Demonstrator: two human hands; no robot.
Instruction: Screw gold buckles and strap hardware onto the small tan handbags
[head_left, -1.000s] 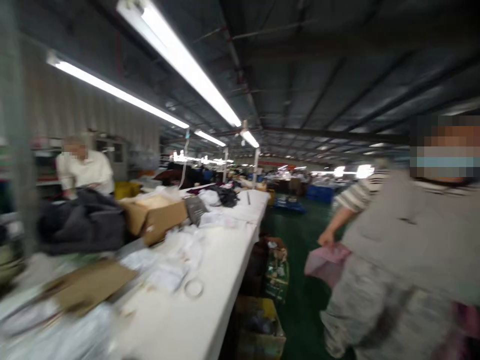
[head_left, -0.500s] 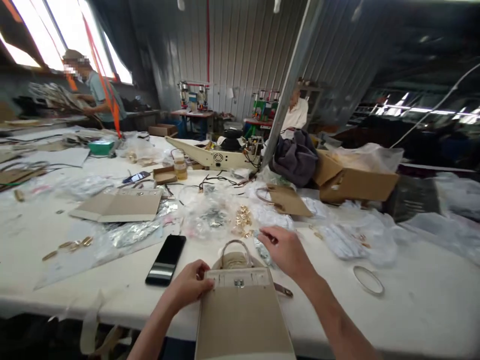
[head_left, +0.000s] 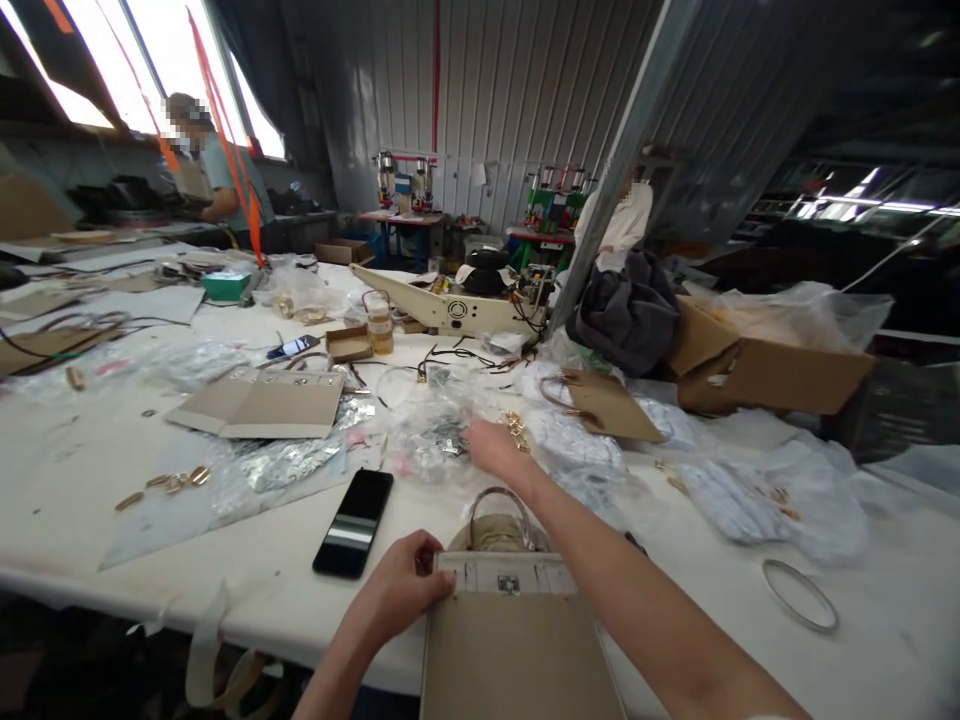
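Note:
A beige handbag [head_left: 517,640] with a round handle lies at the table's near edge in front of me. My left hand [head_left: 405,590] grips its top left corner, fingers curled round the edge. My right hand [head_left: 491,447] reaches forward over the bag to a heap of clear plastic bags with small metal fittings [head_left: 439,435], beside a cluster of gold hardware [head_left: 514,424]. Its fingers point down into the heap; what they touch is hidden. A black phone [head_left: 354,522] lies left of the bag.
The white table [head_left: 67,480] is strewn with cardboard panels [head_left: 259,402], gold rings [head_left: 169,483], plastic bags, a metal ring [head_left: 799,594] and a cardboard box [head_left: 757,365]. A white machine [head_left: 450,310] stands behind. Two people stand at the back: one by the window, one behind the post.
The view swung from a long aisle with a passing person to this table. Since half a second ago my right hand has moved forward from above the bag to the heap of fittings.

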